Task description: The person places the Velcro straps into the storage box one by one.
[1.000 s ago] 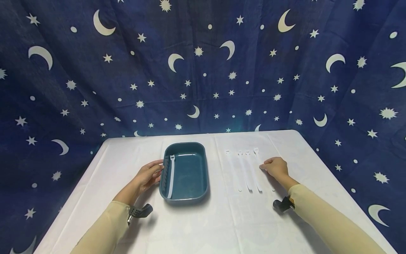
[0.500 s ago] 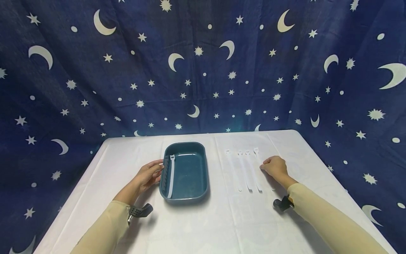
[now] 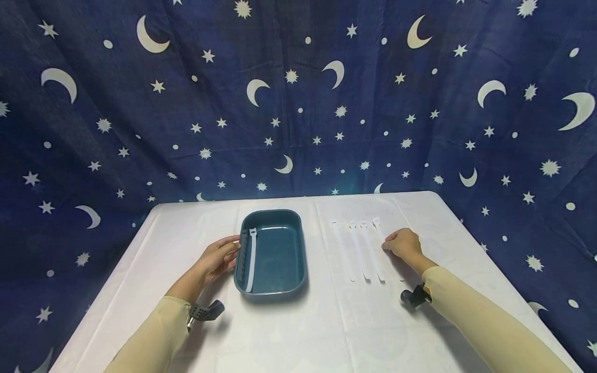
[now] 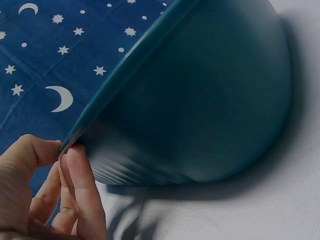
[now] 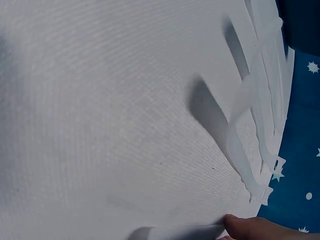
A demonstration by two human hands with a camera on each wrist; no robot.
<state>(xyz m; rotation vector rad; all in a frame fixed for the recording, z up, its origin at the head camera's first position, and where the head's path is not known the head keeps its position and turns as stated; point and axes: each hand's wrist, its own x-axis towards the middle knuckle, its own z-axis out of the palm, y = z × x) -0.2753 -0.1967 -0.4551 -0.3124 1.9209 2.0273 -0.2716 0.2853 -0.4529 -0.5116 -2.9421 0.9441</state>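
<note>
On the left side of the table, my left hand (image 3: pixel 216 259) pinches the left rim of a dark teal plastic tray (image 3: pixel 272 293); the left wrist view shows thumb and fingers on its edge (image 4: pixel 100 102). Inside the tray, along its ridged left wall, lies one white strap (image 3: pixel 252 261) with a slotted head. My right hand (image 3: pixel 404 246) is low over the table at the right, its fingertips pinching another white strap (image 5: pixel 175 233), mostly hidden by the hand in the head view. Just left of it, several similar straps (image 3: pixel 358 251) lie roughly parallel, their slotted heads away from me.
A white cloth (image 3: pixel 289 331) covers the table. Behind and at the sides hangs a dark blue curtain (image 3: pixel 298 129) with moons and stars. In the right wrist view, the free end of a neighbouring strap (image 5: pixel 242 100) curls up from the cloth.
Both hands, the tray and the straps stay almost still. Only the curtain at the right has shifted.
</note>
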